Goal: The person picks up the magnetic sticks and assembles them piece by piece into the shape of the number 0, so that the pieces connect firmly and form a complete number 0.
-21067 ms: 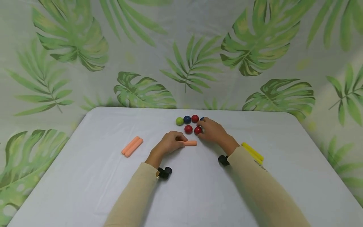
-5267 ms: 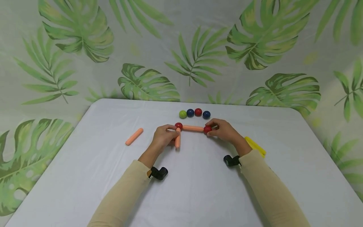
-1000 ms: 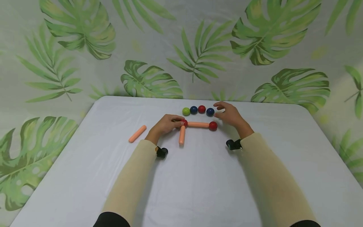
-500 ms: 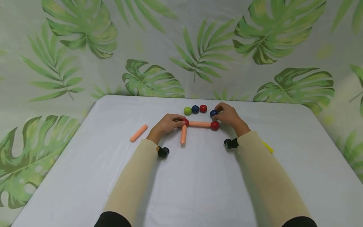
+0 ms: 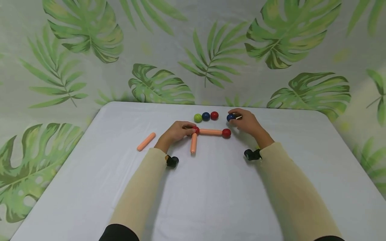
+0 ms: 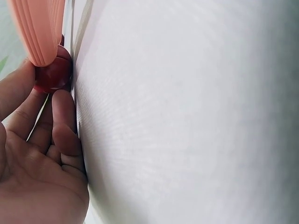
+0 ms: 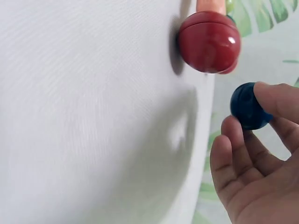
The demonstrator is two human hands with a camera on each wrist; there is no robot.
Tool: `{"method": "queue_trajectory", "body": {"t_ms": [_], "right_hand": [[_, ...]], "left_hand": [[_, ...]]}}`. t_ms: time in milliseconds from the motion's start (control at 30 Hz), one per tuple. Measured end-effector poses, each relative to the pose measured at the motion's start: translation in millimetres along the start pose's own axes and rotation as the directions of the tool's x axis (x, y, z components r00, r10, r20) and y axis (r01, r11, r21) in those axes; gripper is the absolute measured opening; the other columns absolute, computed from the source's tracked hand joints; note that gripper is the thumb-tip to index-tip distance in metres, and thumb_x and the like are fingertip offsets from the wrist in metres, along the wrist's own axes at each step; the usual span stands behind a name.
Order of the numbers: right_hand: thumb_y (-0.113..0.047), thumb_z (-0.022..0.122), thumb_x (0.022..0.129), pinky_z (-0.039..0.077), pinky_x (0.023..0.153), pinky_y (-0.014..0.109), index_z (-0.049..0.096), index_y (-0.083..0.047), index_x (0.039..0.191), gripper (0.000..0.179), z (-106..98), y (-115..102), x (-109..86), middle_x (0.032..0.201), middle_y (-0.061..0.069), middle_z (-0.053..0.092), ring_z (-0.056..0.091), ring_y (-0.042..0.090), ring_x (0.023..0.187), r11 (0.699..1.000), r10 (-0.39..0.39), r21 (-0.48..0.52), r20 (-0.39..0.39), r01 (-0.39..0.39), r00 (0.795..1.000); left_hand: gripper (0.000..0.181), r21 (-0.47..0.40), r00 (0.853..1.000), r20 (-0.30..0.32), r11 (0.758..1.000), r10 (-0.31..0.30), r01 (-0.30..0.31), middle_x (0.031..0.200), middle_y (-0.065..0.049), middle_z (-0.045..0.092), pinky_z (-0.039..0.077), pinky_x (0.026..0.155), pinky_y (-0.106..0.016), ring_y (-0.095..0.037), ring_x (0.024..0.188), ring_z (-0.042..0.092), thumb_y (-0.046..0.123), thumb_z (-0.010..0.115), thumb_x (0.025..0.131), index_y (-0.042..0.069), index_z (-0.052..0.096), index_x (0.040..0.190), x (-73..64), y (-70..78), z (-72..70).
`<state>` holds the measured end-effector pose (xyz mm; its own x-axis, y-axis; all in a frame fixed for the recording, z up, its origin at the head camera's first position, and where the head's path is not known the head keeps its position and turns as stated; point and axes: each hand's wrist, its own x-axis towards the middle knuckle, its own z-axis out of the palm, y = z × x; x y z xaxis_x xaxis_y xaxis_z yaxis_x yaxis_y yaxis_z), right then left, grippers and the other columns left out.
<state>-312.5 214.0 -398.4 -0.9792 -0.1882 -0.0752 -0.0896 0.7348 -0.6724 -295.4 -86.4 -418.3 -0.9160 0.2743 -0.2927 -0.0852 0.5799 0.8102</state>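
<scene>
My left hand [image 5: 178,131] grips a red ball [image 6: 53,77] at a corner where two salmon-coloured rods meet. One rod [image 5: 210,132] runs right from it to a second red ball [image 5: 226,133]; the other rod [image 5: 193,144] points toward me. Between the thumb and fingers of my right hand [image 5: 248,122] is a dark blue ball [image 7: 247,107], pinched beyond the right-hand red ball. In the right wrist view it appears clear of the tabletop.
At the back of the white table [image 5: 193,194] stand a green ball [image 5: 197,117], another blue ball [image 5: 206,116] and a third red ball [image 5: 214,115] in a row. A loose salmon rod [image 5: 146,142] lies left of my left hand. My right arm mostly hides something yellow.
Loose red balls and salmon rods became a joined corner piece over the earlier frames. In the last second, my right hand has taken the blue ball from the row's right end and shifted it right.
</scene>
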Motion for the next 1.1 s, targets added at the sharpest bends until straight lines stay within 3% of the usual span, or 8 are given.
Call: {"method": "queue_trajectory", "body": {"t_ms": [200,367,567,633,767,967,1100], "right_hand": [[-0.02,0.06,0.099,0.051,0.096,0.048,0.05,-0.012,0.14,0.043,-9.5,-4.4,-19.8,0.141,0.017,0.053,0.057,0.037,0.119,0.999,-0.036,0.032,-0.009,0.036,0.999],[-0.021,0.056,0.101,0.049,0.102,0.049,0.048,-0.013,0.143,0.043,-15.1,-3.6,-36.6,0.141,0.018,0.052,0.057,0.035,0.117,0.987,-0.038,0.155,0.029,0.033,0.999],[-0.019,0.058,0.1,0.053,0.093,0.026,0.047,-0.01,0.143,0.045,-13.0,-5.5,-49.1,0.139,0.018,0.054,0.06,0.028,0.114,0.967,-0.052,0.253,0.064,0.034,0.997],[-0.016,0.061,0.098,0.052,0.088,0.019,0.048,-0.008,0.14,0.045,-7.5,-7.3,-52.7,0.137,0.018,0.055,0.06,0.028,0.111,0.968,-0.068,0.247,0.074,0.047,0.995],[-0.009,0.065,0.094,0.051,0.08,0.019,0.054,-0.008,0.133,0.04,8.9,-12.5,-61.8,0.129,0.016,0.06,0.061,0.026,0.1,0.971,-0.129,0.214,0.084,0.108,0.988],[-0.01,0.069,0.092,0.051,0.082,0.028,0.058,-0.014,0.128,0.038,33.2,-28.4,-78.6,0.122,0.012,0.062,0.061,0.022,0.094,0.98,-0.162,0.132,0.116,0.146,0.98],[-0.012,0.071,0.09,0.054,0.084,0.033,0.06,-0.012,0.126,0.038,46.3,-38.9,-89.9,0.121,0.011,0.065,0.063,0.022,0.096,0.97,-0.231,0.108,0.151,0.217,0.961]], "left_hand": [[0.039,0.001,1.0,0.007,1.0,0.009,-0.009,0.14,-0.006,0.057,0.045,0.103,-0.038,-0.023,0.117,0.051,0.031,0.063,0.097,0.02,0.062,0.135,1.5,-0.7,0.4],[0.038,0.017,1.0,-0.003,1.0,0.02,-0.02,0.136,-0.006,0.06,0.046,0.096,-0.034,-0.021,0.111,0.053,0.032,0.064,0.097,0.02,0.063,0.133,4.8,-0.5,1.0],[0.036,-0.002,0.999,-0.028,1.0,0.029,-0.029,0.127,-0.008,0.064,0.047,0.082,-0.027,-0.019,0.098,0.057,0.029,0.066,0.096,0.018,0.066,0.129,6.9,1.6,2.6],[0.036,-0.001,0.999,-0.026,1.0,0.029,-0.029,0.129,-0.008,0.063,0.047,0.081,-0.026,-0.019,0.097,0.058,0.029,0.065,0.096,0.018,0.066,0.13,7.3,2.6,3.2],[0.036,0.017,1.0,-0.012,1.0,0.021,-0.021,0.133,-0.007,0.061,0.048,0.085,-0.028,-0.02,0.099,0.058,0.03,0.064,0.097,0.019,0.065,0.131,8.9,5.0,4.1],[0.037,0.041,1.0,-0.009,0.999,0.012,-0.011,0.132,-0.006,0.062,0.048,0.088,-0.031,-0.02,0.099,0.058,0.032,0.064,0.097,0.019,0.064,0.132,10.7,8.5,3.4],[0.038,0.045,1.0,-0.015,0.999,0.01,-0.009,0.134,-0.006,0.061,0.049,0.09,-0.032,-0.02,0.1,0.058,0.033,0.064,0.097,0.019,0.064,0.133,12.2,8.7,3.9]]}}
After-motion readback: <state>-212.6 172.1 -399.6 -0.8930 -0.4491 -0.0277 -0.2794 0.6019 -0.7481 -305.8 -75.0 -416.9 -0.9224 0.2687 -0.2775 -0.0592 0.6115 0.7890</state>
